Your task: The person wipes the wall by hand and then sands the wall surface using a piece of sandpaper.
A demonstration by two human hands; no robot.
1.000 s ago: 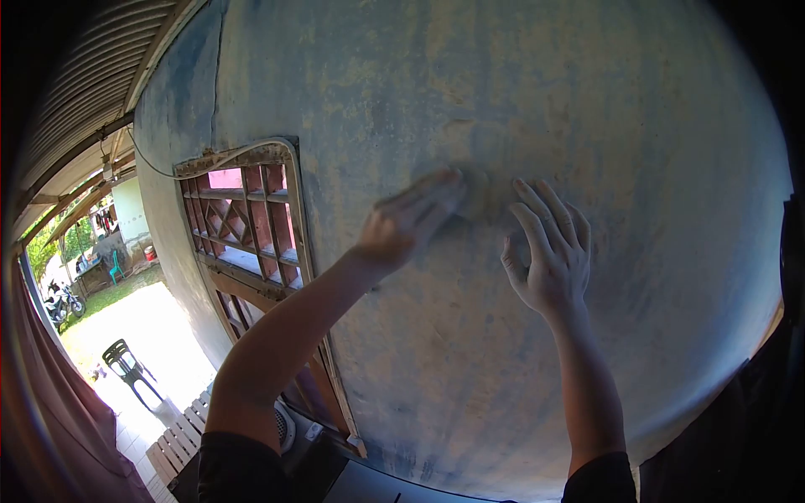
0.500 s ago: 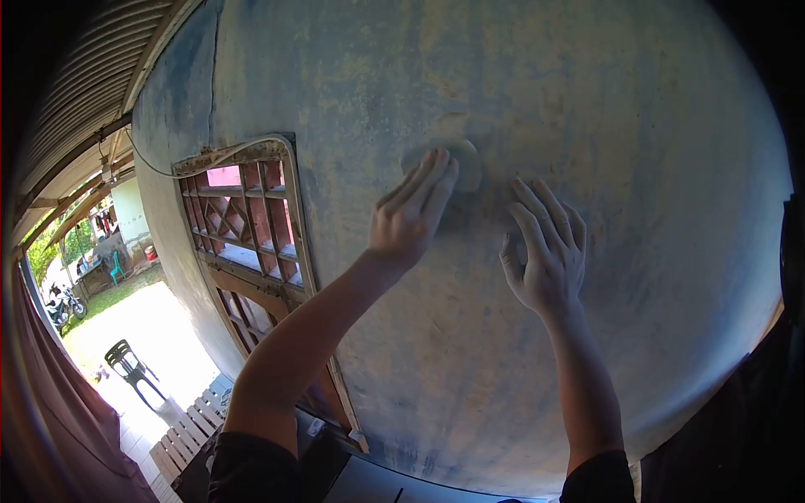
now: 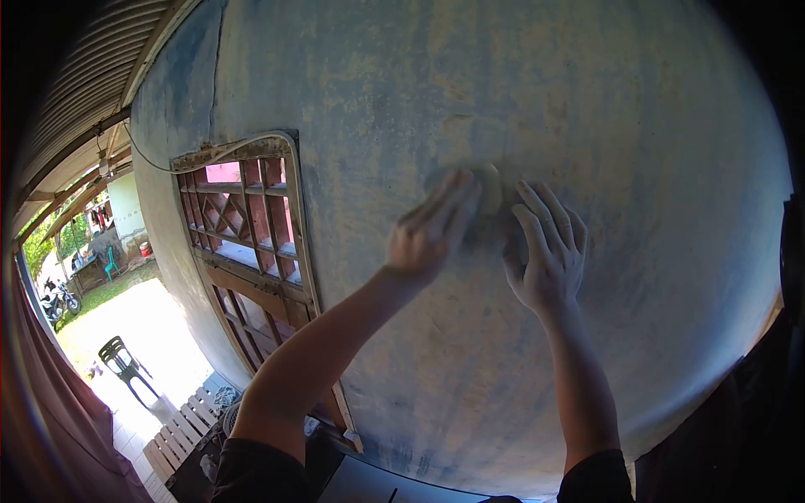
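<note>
Head view: at frame centre my left hand (image 3: 428, 235) presses a pale sanding pad (image 3: 486, 189) flat against the weathered blue wall (image 3: 587, 101), fingers extended over it, a flat press rather than a closed grip. My right hand (image 3: 545, 251) rests open on the wall just beside it. I'd judge even pressure and overlapping strokes serve best, bracing steadily.

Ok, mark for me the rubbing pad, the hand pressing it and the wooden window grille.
rubbing pad (image 3: 489, 186), head view, its bare right edge past the fingertips.
left hand (image 3: 428, 235), head view, back of the hand.
window grille (image 3: 243, 222), head view, a slat in the lattice.
</note>
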